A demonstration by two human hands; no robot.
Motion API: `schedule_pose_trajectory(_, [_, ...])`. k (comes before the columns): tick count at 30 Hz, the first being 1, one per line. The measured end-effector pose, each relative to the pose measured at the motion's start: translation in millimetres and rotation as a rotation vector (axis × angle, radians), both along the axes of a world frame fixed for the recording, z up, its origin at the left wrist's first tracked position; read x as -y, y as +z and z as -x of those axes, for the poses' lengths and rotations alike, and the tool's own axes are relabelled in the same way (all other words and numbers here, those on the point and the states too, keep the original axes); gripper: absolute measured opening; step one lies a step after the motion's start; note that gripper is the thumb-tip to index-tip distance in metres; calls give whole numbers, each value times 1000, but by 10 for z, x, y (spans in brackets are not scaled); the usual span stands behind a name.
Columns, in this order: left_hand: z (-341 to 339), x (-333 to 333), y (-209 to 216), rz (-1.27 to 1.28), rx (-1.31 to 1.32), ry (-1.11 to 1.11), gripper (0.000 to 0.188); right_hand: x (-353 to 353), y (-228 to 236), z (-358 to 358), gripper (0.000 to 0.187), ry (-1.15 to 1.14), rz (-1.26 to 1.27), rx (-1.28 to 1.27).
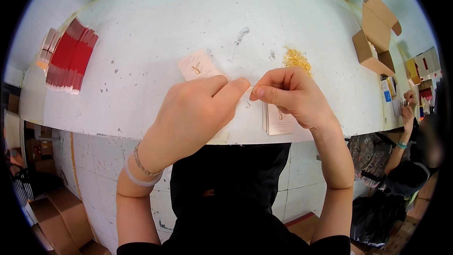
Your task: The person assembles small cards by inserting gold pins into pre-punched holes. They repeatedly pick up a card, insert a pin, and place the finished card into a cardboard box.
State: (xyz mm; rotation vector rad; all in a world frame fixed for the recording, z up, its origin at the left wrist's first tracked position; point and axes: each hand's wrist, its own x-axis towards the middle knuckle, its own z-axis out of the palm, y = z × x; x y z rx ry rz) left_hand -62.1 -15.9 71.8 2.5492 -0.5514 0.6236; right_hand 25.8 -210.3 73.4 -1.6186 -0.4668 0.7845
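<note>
My left hand (pixel 200 106) is closed, thumb and forefinger pinched together, its palm turned down. What those fingers hold is mostly hidden. Opposite it, my right hand (pixel 297 94) pinches at a tiny gold piece (pixel 249 89) that shows between the two sets of fingertips. A pale pink card (pixel 196 64) with a gold emblem lies just beyond my left hand, partly covered by it. Under my right wrist is a small stack of similar cards (pixel 281 125), near the table's front edge. Behind my right hand sits a heap of thin gold pieces (pixel 297 57).
On the white, scuffed table (pixel 155 33), a row of red and clear packets (pixel 73 56) lies at left. An open cardboard box (pixel 375 49) stands at far right. Beyond it, another person's hands (pixel 408 108) work at the table. Cartons (pixel 61 217) stand on the floor at lower left.
</note>
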Motion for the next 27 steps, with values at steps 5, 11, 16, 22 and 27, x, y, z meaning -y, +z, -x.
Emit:
schedule_pose_trajectory(5, [-3, 8, -22, -151, 129, -24, 23, 18, 72, -40, 16, 41, 35, -213])
schedule_pose_trajectory(11, [-40, -35, -40, -4, 76, -81, 19, -23, 16, 82, 24, 54, 83, 175])
schedule_pose_trajectory(16, [-55, -6, -18, 116, 65, -78, 16, -37, 0, 94, 26, 88, 14, 183])
schedule_pose_trajectory(22, [-48, -3, -21, 107, 64, -98, 15, -34, 35, 101, 25, 98, 22, 38])
schedule_pose_trajectory(27, [-68, 18, -41, 96, 79, -111, 14, -42, -3, 86, 23, 72, -37, -73])
